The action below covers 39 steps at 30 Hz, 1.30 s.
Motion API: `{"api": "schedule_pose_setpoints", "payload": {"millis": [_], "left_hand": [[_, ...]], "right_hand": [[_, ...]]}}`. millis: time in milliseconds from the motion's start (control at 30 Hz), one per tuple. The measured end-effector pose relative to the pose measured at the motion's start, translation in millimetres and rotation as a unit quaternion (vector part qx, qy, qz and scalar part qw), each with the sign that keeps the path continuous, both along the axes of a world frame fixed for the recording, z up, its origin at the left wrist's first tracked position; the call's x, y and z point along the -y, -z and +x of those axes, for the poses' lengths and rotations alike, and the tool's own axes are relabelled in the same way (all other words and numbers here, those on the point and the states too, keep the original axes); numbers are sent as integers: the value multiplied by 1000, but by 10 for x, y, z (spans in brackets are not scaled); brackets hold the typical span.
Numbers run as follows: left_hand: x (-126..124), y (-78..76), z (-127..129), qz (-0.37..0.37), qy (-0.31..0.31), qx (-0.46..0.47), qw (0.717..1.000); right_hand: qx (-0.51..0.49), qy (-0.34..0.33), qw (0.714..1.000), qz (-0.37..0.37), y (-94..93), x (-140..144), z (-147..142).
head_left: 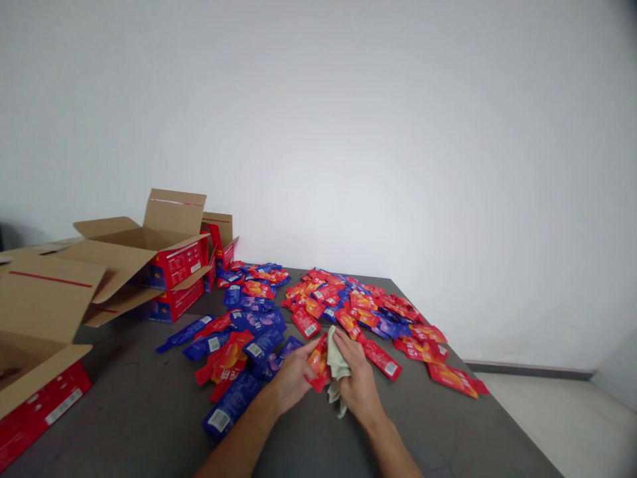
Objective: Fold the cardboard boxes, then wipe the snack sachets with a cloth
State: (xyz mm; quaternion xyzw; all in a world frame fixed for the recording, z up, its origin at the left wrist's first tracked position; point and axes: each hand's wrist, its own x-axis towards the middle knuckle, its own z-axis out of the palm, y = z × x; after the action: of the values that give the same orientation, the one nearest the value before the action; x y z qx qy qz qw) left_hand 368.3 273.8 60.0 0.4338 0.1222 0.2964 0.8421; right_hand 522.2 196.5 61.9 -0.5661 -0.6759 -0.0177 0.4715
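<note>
A red pouch with an orange fruit print [318, 362] is held by my left hand [294, 377], whose fingers are closed on its left side. My right hand [354, 378] grips a pale green cloth [337, 362] and presses it against the pouch's right side. Part of the pouch is hidden behind the cloth. Just left of my hands lie blue pouches [233, 401] and red pouches [231, 358]. Beyond them spreads a large heap of mixed red and blue pouches [343, 299], and a red pouch with a barcode [382, 358] lies beside my right hand.
Open cardboard boxes with red printed sides [182, 265] stand stacked at the left back. Another open box [44, 415] is at the near left. The dark table [478, 438] has its right edge above a pale floor [557, 411]. Behind rises a white wall [378, 133].
</note>
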Motion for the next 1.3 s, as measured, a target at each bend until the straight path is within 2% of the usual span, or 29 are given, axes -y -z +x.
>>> {"api": "schedule_pose_setpoints", "payload": {"millis": [133, 233, 333, 467, 600, 667, 833, 967, 1100, 1200, 1300], "left_hand": [[-44, 75, 21, 11, 9, 62, 998], [-106, 107, -6, -33, -10, 83, 996], [-132, 43, -41, -94, -32, 91, 991], [-91, -54, -12, -120, -50, 57, 990], [-20, -28, 75, -108, -50, 54, 991], [3, -8, 105, -102, -48, 57, 992], [-5, -44, 67, -70, -66, 68, 993], [-55, -79, -5, -63, -88, 39, 993], [-94, -46, -23, -59, -117, 38, 991], [-117, -7, -25, -54, -163, 37, 984], [-143, 26, -34, -64, -234, 26, 970]], "right_hand": [[53, -27, 998, -22, 22, 15, -163], [96, -74, 991, -63, -20, 79, -326], [121, -94, 984, -92, -49, 118, -448], [110, -47, 991, -63, 12, 66, -376], [64, 32, 997, -8, 112, -2, -135], [54, 46, 997, -4, 132, -6, -77], [101, -22, 993, -53, 35, 67, -266], [126, -77, 985, -85, -81, 123, -457], [82, -84, 992, -54, -70, 118, -406], [4, -29, 1000, 1, -24, 111, -282], [-54, 22, 998, 24, -12, 120, -210]]}}
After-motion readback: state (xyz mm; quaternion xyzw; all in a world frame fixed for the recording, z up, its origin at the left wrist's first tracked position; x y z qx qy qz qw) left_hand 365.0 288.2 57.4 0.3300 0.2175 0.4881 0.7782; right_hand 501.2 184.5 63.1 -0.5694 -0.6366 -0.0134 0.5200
